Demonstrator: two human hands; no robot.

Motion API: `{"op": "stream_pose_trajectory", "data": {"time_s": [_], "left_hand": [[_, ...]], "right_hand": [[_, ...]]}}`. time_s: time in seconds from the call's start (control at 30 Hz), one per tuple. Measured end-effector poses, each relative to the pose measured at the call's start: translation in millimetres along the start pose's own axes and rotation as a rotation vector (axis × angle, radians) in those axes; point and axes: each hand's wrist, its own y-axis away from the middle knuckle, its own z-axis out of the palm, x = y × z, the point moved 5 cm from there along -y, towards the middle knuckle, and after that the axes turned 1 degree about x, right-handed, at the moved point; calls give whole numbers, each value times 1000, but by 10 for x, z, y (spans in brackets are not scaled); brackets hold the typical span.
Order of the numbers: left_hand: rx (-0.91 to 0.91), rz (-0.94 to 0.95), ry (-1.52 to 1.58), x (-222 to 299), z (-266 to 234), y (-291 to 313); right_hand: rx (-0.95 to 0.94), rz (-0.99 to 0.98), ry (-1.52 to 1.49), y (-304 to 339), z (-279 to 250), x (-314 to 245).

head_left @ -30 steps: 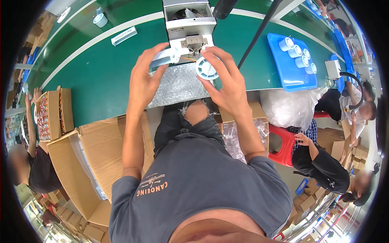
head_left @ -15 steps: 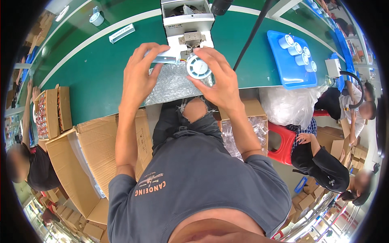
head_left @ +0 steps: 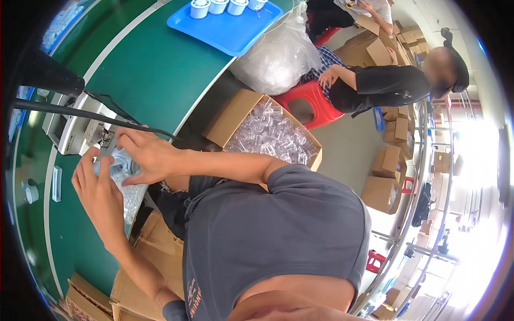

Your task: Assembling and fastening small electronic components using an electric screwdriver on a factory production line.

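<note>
At the bench's edge, both my hands are bent round light-blue plastic pieces. My right hand (head_left: 145, 156) grips a round light-blue part (head_left: 123, 160), its fingers curled over the far side and its thumb on the near side. My left hand (head_left: 100, 190) closes on a light-blue plastic casing (head_left: 97, 167), mostly hidden behind its fingers. Just beyond the fingertips stands a white-and-grey bench machine (head_left: 79, 134) with a metal fixture (head_left: 95, 131). Beneath the hands lies a sheet of clear bubbly plastic (head_left: 131, 206).
A blue tray (head_left: 230, 40) with several round white-and-blue parts sits on the green bench (head_left: 139, 69). A black cable (head_left: 69, 111) crosses before the machine. A carton of clear plastic pieces (head_left: 273, 134), a plastic bag (head_left: 273, 59) and a red stool (head_left: 305, 101) with a seated person are at right.
My view has swung to the right, so the bench and hands appear farther left and the clear-piece carton shows fully. Both hands still hold the light-blue pieces, now closer together.
</note>
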Motion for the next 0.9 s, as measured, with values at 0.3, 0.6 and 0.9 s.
{"op": "stream_pose_trajectory", "data": {"time_s": [0.3, 0.6, 0.9], "left_hand": [[197, -62, 203, -112, 7, 76], [336, -675, 848, -52, 764, 582], [278, -563, 934, -173, 779, 554]], "right_hand": [[-227, 53, -513, -425, 2, 73], [-227, 193, -446, -472, -104, 130], [-238, 6, -298, -413, -206, 81]]}}
